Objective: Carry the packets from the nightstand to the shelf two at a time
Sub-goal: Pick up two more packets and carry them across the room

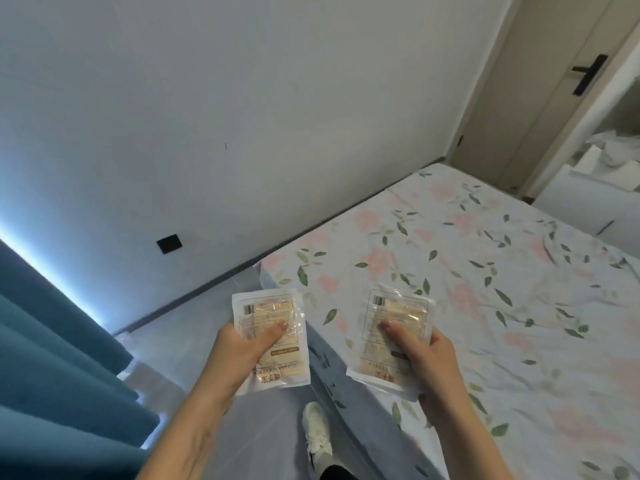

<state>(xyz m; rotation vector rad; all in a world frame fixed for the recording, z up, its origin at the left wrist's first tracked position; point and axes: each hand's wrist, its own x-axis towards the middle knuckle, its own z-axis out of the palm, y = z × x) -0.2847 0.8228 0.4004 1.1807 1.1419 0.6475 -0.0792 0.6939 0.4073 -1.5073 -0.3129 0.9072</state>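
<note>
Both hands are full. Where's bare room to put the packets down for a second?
The bed, to the right of the right hand, shows wide bare sheet up to the wall. The floor strip between curtain and bed is open but narrow, and a shoe stands in it. The left hand and right hand each grip a packet. No shelf or nightstand shows.

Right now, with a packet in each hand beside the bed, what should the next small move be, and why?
Probably keep walking along the bed toward the shelf without regripping. The left hand already holds one packet and the right hand holds the other packet, so the pair is complete. No shelf is in view yet, so which way to go is a guess.
</note>
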